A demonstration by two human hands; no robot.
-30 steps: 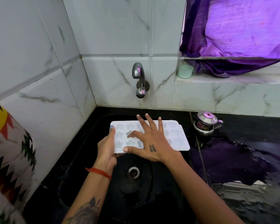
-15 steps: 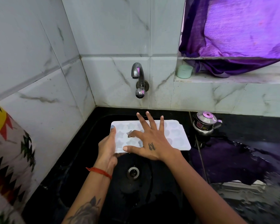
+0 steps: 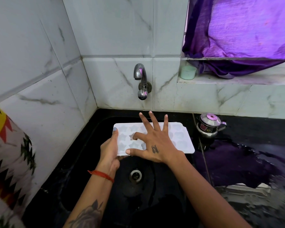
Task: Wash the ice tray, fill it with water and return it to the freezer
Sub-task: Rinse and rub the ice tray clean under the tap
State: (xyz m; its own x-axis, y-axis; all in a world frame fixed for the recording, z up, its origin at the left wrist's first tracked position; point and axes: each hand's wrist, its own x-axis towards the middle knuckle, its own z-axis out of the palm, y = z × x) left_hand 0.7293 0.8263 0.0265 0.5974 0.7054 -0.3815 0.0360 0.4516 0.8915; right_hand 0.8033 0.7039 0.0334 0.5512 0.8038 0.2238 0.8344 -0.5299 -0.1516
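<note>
You're gripping the white ice tray (image 3: 179, 137) by its left end with your left hand (image 3: 109, 148), thumb on top, over the black sink (image 3: 82, 162). Your right hand (image 3: 152, 143) is lying spread across its star-shaped moulds, index finger curling into one. Just beyond, the tap (image 3: 141, 81) is sitting dry.

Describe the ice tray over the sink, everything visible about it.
The ice tray is a white, plastic-looking rectangle with rounded corners and rows of star-shaped moulds. It is held roughly level, moulds facing up, above the black sink, below the tap. The left hand grips its left edge, thumb on top; the right hand lies spread across it, index finger bent into a mould.
</note>
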